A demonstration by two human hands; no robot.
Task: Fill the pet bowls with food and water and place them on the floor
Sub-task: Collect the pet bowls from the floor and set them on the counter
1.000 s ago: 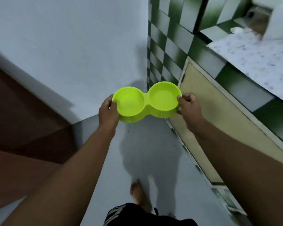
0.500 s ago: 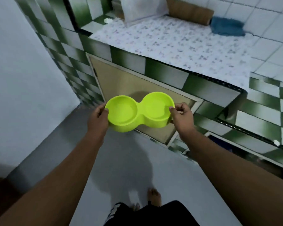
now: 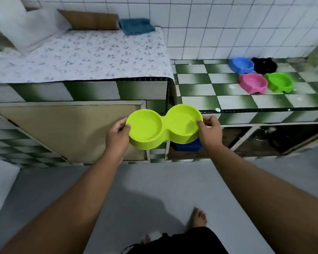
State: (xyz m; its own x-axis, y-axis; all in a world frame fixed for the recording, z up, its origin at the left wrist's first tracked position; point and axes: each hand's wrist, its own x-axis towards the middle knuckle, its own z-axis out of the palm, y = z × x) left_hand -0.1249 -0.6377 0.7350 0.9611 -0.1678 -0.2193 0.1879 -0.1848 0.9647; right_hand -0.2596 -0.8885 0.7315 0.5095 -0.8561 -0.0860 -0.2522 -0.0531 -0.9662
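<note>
On the left, our left hand (image 3: pixel 117 133) grips the left end of the lime-green double bowl (image 3: pixel 163 127), thumb hooked over the rim and the other fingers curled under it, out of sight. The double bowl hangs in the air between both hands, level, in front of the counter edge and above the grey floor (image 3: pixel 154 182); both of its wells look empty. Its long axis runs left to right, straight from one hand to the other, so neither hand is nearer: each has an end. On the right, our right hand (image 3: pixel 210 132) pinches the right rim, thumb on top and fingers folded beneath.

Far right and well apart, the tiled counter (image 3: pixel 218 85) carries four single bowls in a cluster: blue (image 3: pixel 241 65), black (image 3: pixel 264 66), pink (image 3: pixel 252 83) and green (image 3: pixel 279 81). We judge the filling has not begun, and the counter lies ahead and to the right of the held bowl, so a set-down there means carrying it forward and rightward, kept level.
</note>
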